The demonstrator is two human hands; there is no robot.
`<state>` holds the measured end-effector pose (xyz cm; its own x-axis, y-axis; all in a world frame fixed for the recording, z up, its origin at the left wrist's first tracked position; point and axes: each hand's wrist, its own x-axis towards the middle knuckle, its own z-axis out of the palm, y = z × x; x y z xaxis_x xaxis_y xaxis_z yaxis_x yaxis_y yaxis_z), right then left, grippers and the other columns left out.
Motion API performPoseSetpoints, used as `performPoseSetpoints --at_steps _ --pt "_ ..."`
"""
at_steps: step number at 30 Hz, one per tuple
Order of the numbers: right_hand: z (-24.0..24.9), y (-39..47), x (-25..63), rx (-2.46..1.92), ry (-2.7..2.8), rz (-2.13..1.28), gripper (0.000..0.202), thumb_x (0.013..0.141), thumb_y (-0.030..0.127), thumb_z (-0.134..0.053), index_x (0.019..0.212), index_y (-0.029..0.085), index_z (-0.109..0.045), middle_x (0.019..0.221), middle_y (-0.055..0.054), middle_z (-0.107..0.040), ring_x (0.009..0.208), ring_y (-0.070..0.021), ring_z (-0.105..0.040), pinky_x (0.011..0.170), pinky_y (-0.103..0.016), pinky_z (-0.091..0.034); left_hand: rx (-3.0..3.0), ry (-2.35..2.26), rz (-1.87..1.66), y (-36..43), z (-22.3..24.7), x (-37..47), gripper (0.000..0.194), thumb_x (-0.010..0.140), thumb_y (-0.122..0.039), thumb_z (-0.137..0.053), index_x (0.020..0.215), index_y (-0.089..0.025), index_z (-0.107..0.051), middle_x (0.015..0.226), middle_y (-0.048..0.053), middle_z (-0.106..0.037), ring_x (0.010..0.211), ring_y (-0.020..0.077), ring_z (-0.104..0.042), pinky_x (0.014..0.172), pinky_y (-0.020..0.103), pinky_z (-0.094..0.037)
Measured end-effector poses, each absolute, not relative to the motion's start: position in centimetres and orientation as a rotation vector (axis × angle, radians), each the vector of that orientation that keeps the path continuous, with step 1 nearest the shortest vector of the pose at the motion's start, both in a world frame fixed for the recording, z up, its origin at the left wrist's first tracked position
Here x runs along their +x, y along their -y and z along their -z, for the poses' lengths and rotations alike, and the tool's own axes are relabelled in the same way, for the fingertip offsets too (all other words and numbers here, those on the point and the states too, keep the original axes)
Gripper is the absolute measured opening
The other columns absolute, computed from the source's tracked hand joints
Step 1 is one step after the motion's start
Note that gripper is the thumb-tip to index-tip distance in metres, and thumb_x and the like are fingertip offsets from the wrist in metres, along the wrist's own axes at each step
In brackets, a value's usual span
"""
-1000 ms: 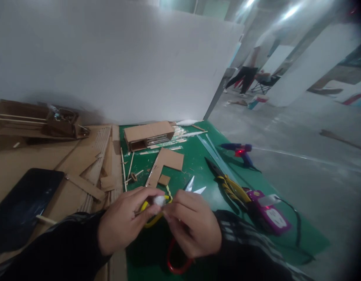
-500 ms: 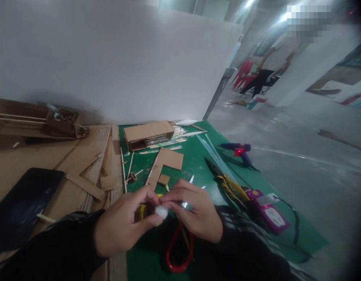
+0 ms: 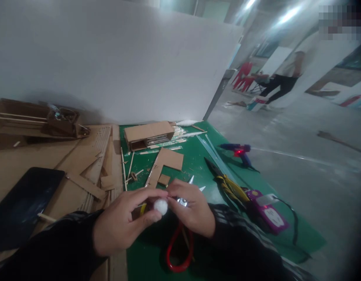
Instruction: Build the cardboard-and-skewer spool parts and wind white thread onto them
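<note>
My left hand is closed, with a white, fluffy cotton ball between thumb and fingers. My right hand is pinched right beside it, its fingertips meeting my left fingertips above the ball; what they grip is hidden. Beneath my right hand lie scissors with red handles, their blades pointing away past the knuckles. Something yellow, partly covered, shows behind my left fingers. Just beyond the hands are a small cardboard square and an L-shaped cardboard piece.
On the green mat are a cardboard box, yellow-handled pliers, a glue gun and a purple device with a cable. Leftward lie a dark tablet-like panel and cardboard scraps. A person is in the background.
The cotton ball looks rounder and sits slightly higher. My right hand has shifted a little left, its fingers drawn in against the left fingertips. The background person has moved right.
</note>
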<state>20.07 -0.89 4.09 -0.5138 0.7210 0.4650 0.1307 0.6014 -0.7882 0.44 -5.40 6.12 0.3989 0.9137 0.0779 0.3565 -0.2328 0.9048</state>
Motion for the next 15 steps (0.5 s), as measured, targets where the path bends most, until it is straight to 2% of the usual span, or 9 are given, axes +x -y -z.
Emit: performPoseSetpoints --at_steps 3,8,12,15 --pt "-3.9 1.0 20.0 -0.689 2.021 -0.95 0.02 0.092 0.024 -0.055 0.084 0.015 -0.071 0.074 -0.006 -0.064 0.069 -0.0148 -0.058 0.062 -0.026 -0.046 1.837 -1.111 -0.814 5.4 -6.7 0.4 0.029 0.09 -0.039 -0.054 0.112 -0.023 -0.067 0.098 0.005 -0.071 0.09 0.0202 -0.065 0.079 0.029 -0.051" --pt "-3.5 1.5 19.4 -0.656 2.004 -1.019 0.026 0.092 0.031 -0.056 0.077 0.015 -0.07 0.07 -0.003 -0.059 0.065 -0.013 -0.056 0.059 -0.024 -0.044 1.823 -1.076 -0.839 5.3 -7.0 0.0 0.03 0.092 -0.036 -0.053 0.116 -0.023 -0.066 0.105 0.006 -0.07 0.093 0.0194 -0.066 0.081 0.026 -0.051" --pt "-3.1 1.7 19.2 -0.651 1.989 -1.09 0.021 0.091 0.03 -0.058 0.085 0.017 -0.073 0.079 -0.006 -0.066 0.075 -0.0156 -0.061 0.068 -0.027 -0.047 1.734 -1.16 -0.904 5.3 -7.2 -0.2 0.03 0.094 -0.038 -0.051 0.116 -0.023 -0.064 0.104 0.005 -0.07 0.093 0.0191 -0.066 0.084 0.027 -0.052" --pt "-3.0 1.8 19.2 -0.652 2.01 -1.088 0.022 0.091 0.031 -0.059 0.087 0.017 -0.075 0.075 -0.006 -0.066 0.071 -0.0154 -0.061 0.065 -0.026 -0.046 1.641 -1.196 -1.015 5.5 -7.9 -0.7 0.029 0.094 -0.04 -0.05 0.114 -0.025 -0.064 0.104 0.003 -0.07 0.097 0.0201 -0.065 0.084 0.027 -0.053"
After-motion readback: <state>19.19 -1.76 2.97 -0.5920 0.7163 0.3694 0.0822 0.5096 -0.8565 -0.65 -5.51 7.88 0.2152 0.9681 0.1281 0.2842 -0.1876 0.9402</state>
